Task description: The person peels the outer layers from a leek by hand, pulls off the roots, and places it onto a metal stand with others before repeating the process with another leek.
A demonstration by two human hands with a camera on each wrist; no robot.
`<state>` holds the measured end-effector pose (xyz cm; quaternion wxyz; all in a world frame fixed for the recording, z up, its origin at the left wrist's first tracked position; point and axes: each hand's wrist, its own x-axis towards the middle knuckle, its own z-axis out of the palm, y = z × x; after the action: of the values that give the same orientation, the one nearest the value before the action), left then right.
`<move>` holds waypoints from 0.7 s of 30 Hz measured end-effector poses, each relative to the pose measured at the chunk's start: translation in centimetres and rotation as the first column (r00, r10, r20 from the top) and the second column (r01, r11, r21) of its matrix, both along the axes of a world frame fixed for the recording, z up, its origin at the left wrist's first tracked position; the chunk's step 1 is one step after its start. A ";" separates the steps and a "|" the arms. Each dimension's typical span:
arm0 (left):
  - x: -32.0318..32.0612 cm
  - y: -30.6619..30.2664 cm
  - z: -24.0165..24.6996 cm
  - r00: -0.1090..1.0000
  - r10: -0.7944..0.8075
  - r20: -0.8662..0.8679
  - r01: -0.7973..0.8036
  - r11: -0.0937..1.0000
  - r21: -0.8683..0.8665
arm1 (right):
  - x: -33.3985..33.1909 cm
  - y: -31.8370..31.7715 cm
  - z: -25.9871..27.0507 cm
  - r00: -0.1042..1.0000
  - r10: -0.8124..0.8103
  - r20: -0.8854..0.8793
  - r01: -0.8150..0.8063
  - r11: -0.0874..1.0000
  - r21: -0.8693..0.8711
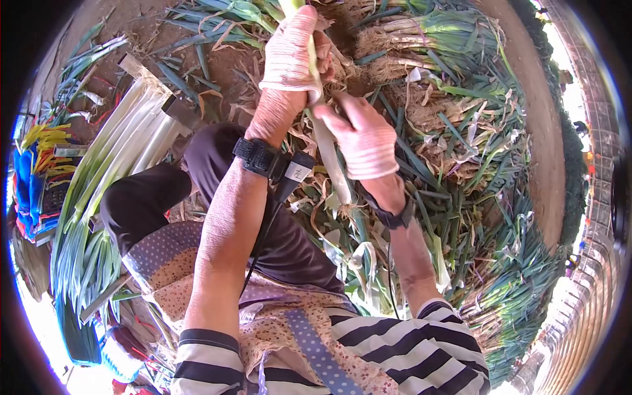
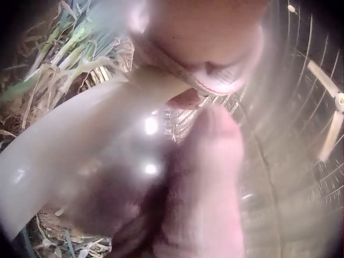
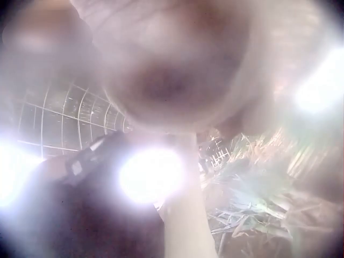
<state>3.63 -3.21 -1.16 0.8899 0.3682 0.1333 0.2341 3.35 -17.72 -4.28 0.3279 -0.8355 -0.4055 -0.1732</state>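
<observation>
A long leek with a white stalk point(image 1: 331, 155) runs from the top of the head view down to its root end. My gloved left hand point(image 1: 293, 56) grips it higher up, fingers curled round it. Just below, my right hand point(image 1: 365, 135) has its thumb and forefinger at the stalk; whether they pinch it is hard to tell. In the left wrist view the pale stalk point(image 2: 70, 140) passes close to the hand point(image 2: 199, 48) and a blurred finger. The stalk point(image 3: 185, 215) also hangs below the blurred right hand point(image 3: 172, 64) in the right wrist view.
Trimmed white leeks point(image 1: 135, 125) lie in a rack at the left, beside colourful ties point(image 1: 29, 178). Bundled leeks with roots point(image 1: 421, 39) lie at the upper right, more leeks point(image 1: 507, 303) at the lower right. Loose leaves cover the ground. A wire mesh point(image 1: 602, 99) curves along the right.
</observation>
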 end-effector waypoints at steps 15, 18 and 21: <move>-0.3 1.0 0.1 0.991 -0.093 0.100 0.094 0.995 -0.013 | -4.0 -9.0 -4.3 0.463 -0.332 -0.822 0.484 0.871 -0.079; 0.0 0.2 -0.2 0.998 -0.024 0.050 0.023 1.000 0.003 | -4.0 -9.0 -4.2 0.723 -0.321 -0.612 0.388 0.921 -0.025; 0.2 -0.6 -0.1 0.997 0.030 0.067 -0.033 0.999 0.043 | -3.5 -5.1 -1.7 0.967 -0.231 0.107 0.244 0.959 -0.141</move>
<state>3.87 -3.81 -1.29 0.8816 0.3778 0.1044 0.2629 -0.13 -22.79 -5.97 0.2211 -0.8923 -0.3286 -0.2167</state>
